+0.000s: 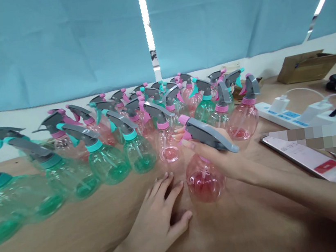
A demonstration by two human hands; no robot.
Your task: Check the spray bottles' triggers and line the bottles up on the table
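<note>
- Table top [246,231] is brown wood, and it lies all around the phone [311,160].
- The left hand [160,222] is well to the left of the phone. Its palm faces down on the wood, its fingers are spread apart, and it holds nothing.
- The right hand [224,162] is just left of the phone. It is wrapped around the neck of the pink spray bottle, under the spray head [209,133].
- The pink spray bottle [206,181] is left of the phone too, close to the left hand. Its belly is round and see-through, like a little ball, and it looks darker pink inside. The spray head is long and grey, and it has a bright pink nose [183,119]. The nose points away to the left. I cannot tell if the bottle's bottom sits on the wood.
- A row of green bottles [109,162] stands far left of the phone. They have blue-green collars and grey tops.
- More pink bottles [243,120] stand farther back and left of the phone, mixed with green ones.
- A white power strip [266,111] with white plugs [316,110] sits just behind the phone.
- A brown box [299,69] is farther behind the phone.
- Blue cloth [82,42] hangs at the back, far past the phone.
</note>
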